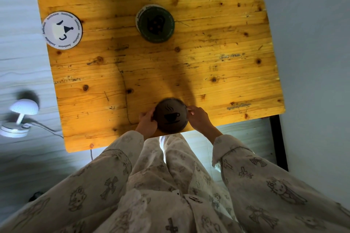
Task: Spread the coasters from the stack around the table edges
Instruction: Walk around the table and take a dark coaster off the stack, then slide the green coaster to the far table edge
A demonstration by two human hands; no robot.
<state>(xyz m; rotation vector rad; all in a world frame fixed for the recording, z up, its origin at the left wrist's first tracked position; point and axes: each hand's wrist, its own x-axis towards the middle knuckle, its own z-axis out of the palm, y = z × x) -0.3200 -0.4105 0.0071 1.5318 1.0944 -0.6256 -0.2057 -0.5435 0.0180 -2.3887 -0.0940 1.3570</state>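
Observation:
A dark round coaster with a steaming-cup print (171,115) lies at the near edge of the wooden table (217,73), slightly past the rim. My left hand (147,123) grips its left side and my right hand (198,118) grips its right side. In the table's middle sits the remaining stack (155,23), a dark green teapot coaster on top with a white one showing under it. A white coaster with black lettering (62,30) lies flat at the left edge, apart from both hands.
A white mushroom-shaped lamp (19,117) with a cable stands on the floor left of the table. A grey wall runs along the right side, with a black table leg (278,142) beside it. My patterned sleeves and trousers fill the foreground.

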